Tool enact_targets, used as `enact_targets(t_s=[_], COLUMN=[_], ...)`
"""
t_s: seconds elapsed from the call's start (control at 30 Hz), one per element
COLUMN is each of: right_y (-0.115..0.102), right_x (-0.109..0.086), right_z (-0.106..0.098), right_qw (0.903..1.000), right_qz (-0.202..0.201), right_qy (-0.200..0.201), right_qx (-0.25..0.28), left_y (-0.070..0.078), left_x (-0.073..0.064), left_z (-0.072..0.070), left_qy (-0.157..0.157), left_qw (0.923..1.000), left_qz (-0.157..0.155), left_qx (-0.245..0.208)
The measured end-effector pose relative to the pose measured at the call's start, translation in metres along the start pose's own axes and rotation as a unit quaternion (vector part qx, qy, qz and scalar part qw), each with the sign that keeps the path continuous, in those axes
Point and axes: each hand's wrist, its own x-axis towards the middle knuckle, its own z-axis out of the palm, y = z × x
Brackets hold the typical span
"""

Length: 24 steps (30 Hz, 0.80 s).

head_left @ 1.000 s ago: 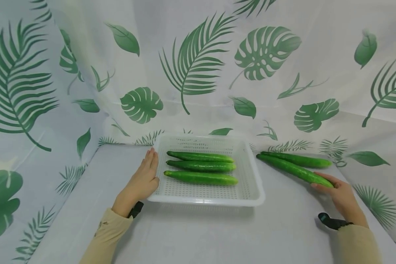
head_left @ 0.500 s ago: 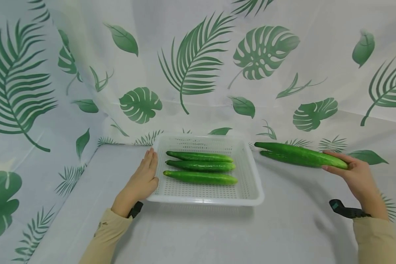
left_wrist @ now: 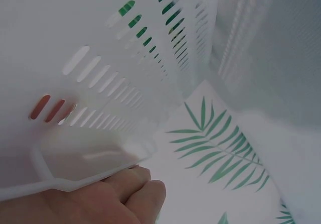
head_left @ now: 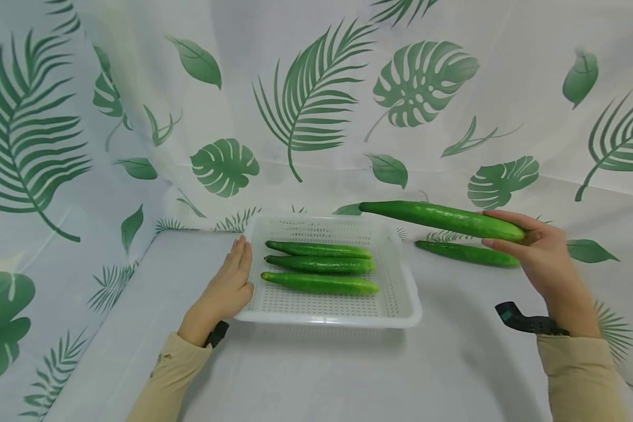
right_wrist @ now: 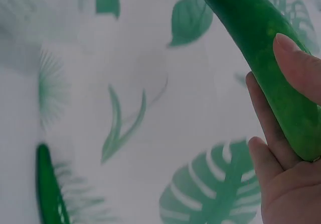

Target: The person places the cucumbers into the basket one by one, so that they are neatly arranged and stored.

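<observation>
My right hand (head_left: 545, 249) grips a long green cucumber (head_left: 443, 217) by its paler end, thumb on one side and fingers on the other. The cucumber is raised above the table, its dark tip over the back right corner of a white plastic basket (head_left: 327, 322). In the right wrist view the thumb (right_wrist: 301, 71) lies across the cucumber. My left hand (head_left: 229, 284) holds the basket's left rim; in the left wrist view its fingers (left_wrist: 145, 196) lie along the outside under the lip. Three cucumbers (head_left: 322, 284) lie side by side in the basket.
Another cucumber (head_left: 466, 253) lies on the white table (head_left: 348, 375) right of the basket, behind the raised one. A white curtain (head_left: 316, 105) with green leaf prints stands along the back and sides, close behind the basket.
My right hand has lifted one of the two cucumbers on the right off the table and carried it up, then left toward the basket. The left hand and basket have stayed put.
</observation>
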Motion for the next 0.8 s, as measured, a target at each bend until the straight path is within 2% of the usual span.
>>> enact_targets(t_s=[0.07,0.13,0.3,0.43,0.57,0.8], right_y=[-0.007,-0.014,-0.029,-0.034,-0.029,-0.002], right_x=[0.003,0.004,0.005,0.002,-0.003,-0.015], right_z=[0.014,0.030,0.069,0.097,0.122,0.157], right_qw=[0.9986,0.9964,0.9959,0.9916,0.9900,0.9872], right_qz=[-0.021,-0.036,-0.058,-0.068,-0.046,0.032], right_qy=[-0.011,-0.020,-0.044,-0.086,-0.119,-0.156], right_qx=[0.048,0.075,0.054,0.069,0.060,-0.005], left_y=[0.000,0.001,0.001,0.002,0.002,0.003], left_x=[0.000,0.000,0.000,0.000,0.000,-0.001], left_z=[0.000,0.000,-0.001,-0.002,-0.002,-0.002], left_qy=[0.000,0.000,0.000,-0.003,-0.005,-0.008], left_qw=[1.0000,1.0000,1.0000,1.0000,1.0000,0.9999], left_qz=[-0.001,-0.002,-0.001,-0.002,-0.003,-0.006], left_qx=[0.001,0.003,0.000,0.001,-0.001,-0.005])
